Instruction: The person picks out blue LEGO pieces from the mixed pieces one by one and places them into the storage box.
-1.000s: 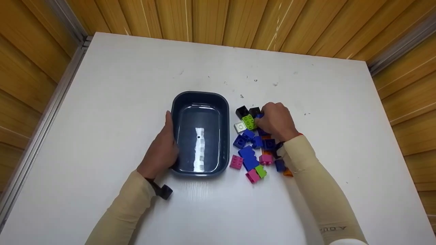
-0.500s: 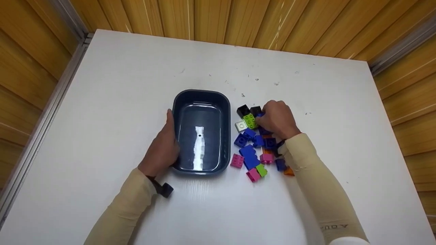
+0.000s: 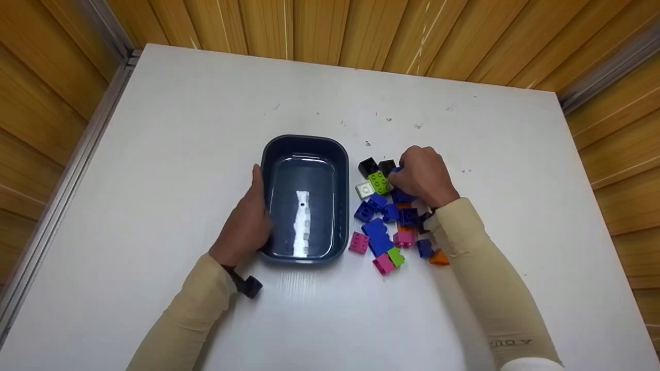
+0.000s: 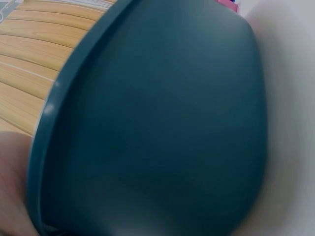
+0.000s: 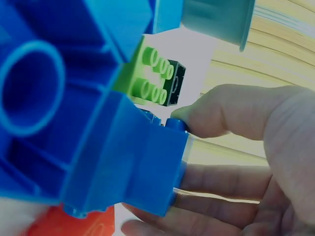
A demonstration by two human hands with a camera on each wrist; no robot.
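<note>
In the head view, my left hand rests against the left side of a dark blue plastic tub, its visible fingers extended along the wall. The left wrist view is filled by the tub's outer wall, with part of the hand at its rim. My right hand is over the far end of a pile of toy building bricks. Up close in the right wrist view, thumb and fingers pinch a blue building brick. Near it are a lime green brick, a white brick and black bricks.
More bricks lie toward the near side: a long blue brick, a pink brick and an orange brick. All sit on a white table, with wood-patterned panels behind its far edge.
My right hand has shifted slightly up and away over the pile, with the blue building brick in its pinch. The left hand stays against the tub; the whole view shifted slightly.
</note>
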